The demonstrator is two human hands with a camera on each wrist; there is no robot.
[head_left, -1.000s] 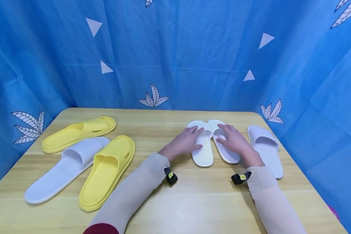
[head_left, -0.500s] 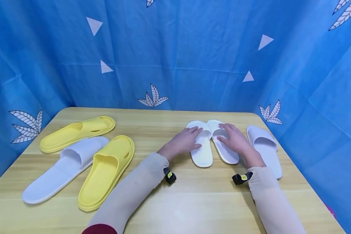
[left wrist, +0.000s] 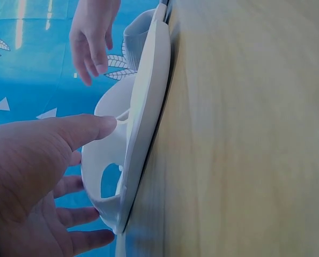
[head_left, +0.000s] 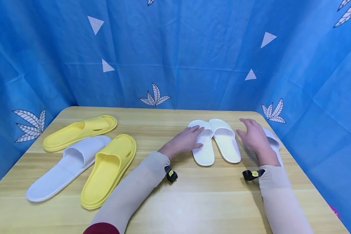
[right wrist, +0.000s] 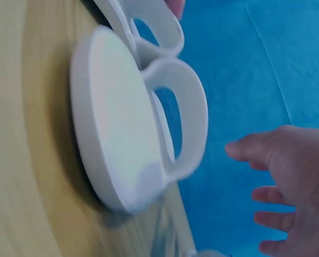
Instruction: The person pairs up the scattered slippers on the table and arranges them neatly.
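Note:
Two white slippers lie side by side, toes toward the curtain, their straps meeting. Over the left white slipper point(head_left: 203, 152) rests my left hand point(head_left: 186, 141), fingers extended; in the left wrist view its fingertips reach the strap's edge. The right white slipper point(head_left: 228, 148) lies uncovered in the head view. My right hand point(head_left: 255, 138) hovers to its right with loosely spread fingers and nothing in them. Part of a ribbed pale slipper point(head_left: 271, 138) shows behind that hand and wrist. The right wrist view shows a gap between the right hand's thumb and the white slipper's strap point(right wrist: 194, 115).
On the left of the wooden table point(head_left: 181, 201) lie a yellow slipper point(head_left: 80, 131) at the back, a ribbed white slipper point(head_left: 67, 169) and a nearer yellow slipper point(head_left: 108, 170). A blue patterned curtain point(head_left: 175, 55) hangs behind and beside the table.
My right hand has left the right white slipper and moved right, in front of the ribbed pale slipper. My left hand has stayed at the left white slipper.

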